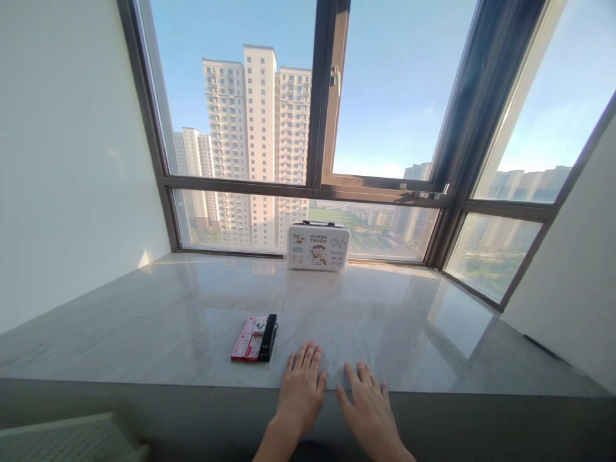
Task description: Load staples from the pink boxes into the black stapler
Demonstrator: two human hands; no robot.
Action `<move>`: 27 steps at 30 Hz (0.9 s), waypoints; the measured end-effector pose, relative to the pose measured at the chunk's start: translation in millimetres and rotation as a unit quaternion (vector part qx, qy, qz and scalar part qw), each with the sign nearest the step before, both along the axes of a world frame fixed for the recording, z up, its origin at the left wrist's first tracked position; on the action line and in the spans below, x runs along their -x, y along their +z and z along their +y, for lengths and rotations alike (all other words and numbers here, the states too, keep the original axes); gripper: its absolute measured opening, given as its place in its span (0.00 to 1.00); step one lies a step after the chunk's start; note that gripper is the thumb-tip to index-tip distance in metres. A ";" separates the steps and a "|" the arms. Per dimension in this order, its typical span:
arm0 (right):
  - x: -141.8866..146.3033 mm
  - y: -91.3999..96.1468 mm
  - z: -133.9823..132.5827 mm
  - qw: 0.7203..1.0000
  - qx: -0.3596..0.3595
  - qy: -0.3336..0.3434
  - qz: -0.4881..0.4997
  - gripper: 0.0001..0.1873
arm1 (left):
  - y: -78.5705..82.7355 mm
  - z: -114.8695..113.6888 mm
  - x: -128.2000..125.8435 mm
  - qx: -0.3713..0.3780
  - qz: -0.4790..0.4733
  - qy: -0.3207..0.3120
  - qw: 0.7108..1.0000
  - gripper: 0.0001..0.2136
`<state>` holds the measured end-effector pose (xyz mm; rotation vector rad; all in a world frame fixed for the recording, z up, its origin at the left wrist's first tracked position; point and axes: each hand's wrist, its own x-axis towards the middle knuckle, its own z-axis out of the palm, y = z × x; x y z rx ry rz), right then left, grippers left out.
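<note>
Empty, both: L hand (pixel 301 385) and R hand (pixel 368 404) lie palm-down, fingers apart, on the marble sill (pixel 144 321) at its near edge. Black stapler (pixel 268 337) sits near L hand, to its left, touching red staple boxes (pixel 248 340); white tin case (pixel 317 247) stands well back. L hand is nearer, so a sideways reach w/o nudging the boxes seems best.

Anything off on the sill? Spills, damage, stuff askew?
Nothing stands out. The white case stands upright against the window, the black stapler lies beside the red boxes, and the left hand and right hand rest flat and empty at the front edge of the sill. No spill or damage shows.
</note>
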<state>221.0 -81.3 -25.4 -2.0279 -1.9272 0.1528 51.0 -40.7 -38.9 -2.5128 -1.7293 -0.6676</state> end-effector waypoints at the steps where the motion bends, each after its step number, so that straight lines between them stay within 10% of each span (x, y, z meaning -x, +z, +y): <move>1: 6.3 7.9 5.3 0.999 0.001 0.013 0.042 0.32 | 1.0 -6.4 2.7 0.003 -0.001 -0.009 1.000 0.24; 6: 83.8 40.9 51.7 0.957 -0.033 0.144 0.251 0.30 | 3.5 -38.8 18.9 0.028 -0.011 -0.057 0.998 0.25; 13: 179.1 53.0 133.6 0.965 -0.021 0.181 0.188 0.30 | 10.5 -40.3 43.2 0.174 -0.053 -0.096 0.979 0.25; 21: 74.6 61.4 142.5 0.950 -0.005 0.274 0.149 0.30 | 39.2 -19.0 70.5 0.099 -0.189 -0.067 0.975 0.15; 27: 39.9 44.5 110.5 0.963 -0.094 0.172 0.185 0.23 | 30.3 12.5 41.2 0.049 -0.077 -0.078 0.993 0.21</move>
